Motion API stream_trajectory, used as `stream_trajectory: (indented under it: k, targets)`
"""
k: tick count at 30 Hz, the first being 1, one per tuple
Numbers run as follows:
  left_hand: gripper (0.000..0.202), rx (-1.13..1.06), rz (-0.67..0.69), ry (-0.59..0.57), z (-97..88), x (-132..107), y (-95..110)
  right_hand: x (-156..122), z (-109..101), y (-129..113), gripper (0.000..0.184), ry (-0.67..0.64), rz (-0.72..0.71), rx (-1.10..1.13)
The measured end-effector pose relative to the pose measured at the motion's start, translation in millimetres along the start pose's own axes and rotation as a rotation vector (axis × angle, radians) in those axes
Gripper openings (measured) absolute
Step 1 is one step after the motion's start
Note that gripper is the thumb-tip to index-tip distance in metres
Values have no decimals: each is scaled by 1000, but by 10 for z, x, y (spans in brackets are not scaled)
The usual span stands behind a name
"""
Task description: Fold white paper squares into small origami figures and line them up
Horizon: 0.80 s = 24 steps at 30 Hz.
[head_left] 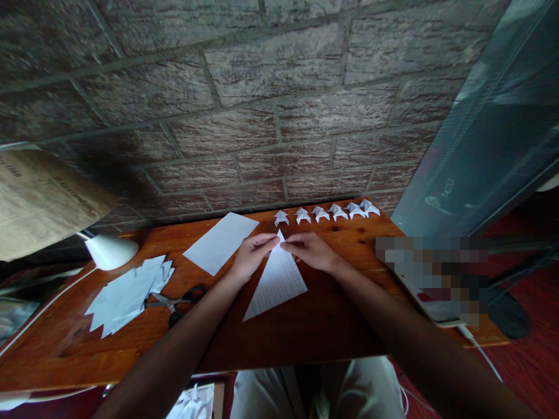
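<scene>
A sheet of white printed paper (276,285), folded to a triangle, is held over the wooden table between both hands. My left hand (252,254) pinches it near the pointed top from the left. From the right, my right hand (311,250) grips the same tip, thumb on the paper and fingers curled behind. The wide lower end of the paper hangs toward me. Just beyond the tip stands a small folded paper figure (281,218), first in a row of several along the wall. A plain white sheet (221,242) lies left of my left hand.
Scissors (172,302) lie beside my left forearm, next to a pile of paper pieces (126,294). A lamp (111,251) stands at the left. A device with a cable (474,337), partly blurred out, sits at the right. Below the table edge is a box of paper (218,401).
</scene>
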<state>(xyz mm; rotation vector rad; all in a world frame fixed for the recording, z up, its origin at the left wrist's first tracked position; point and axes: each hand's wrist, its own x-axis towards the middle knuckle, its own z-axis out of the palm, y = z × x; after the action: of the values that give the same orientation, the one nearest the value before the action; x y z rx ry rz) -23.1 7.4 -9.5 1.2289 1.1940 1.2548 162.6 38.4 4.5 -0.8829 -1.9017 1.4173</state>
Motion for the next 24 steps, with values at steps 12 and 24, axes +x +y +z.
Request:
stream_trajectory:
  k: [12,24]
  targets:
    - [37,76,75,-60,23,-33,31,30,-49,47,42,143,-33,-160]
    - [69,565,420,-274,1,-192,181,114,-276,197,40,583,98,-184]
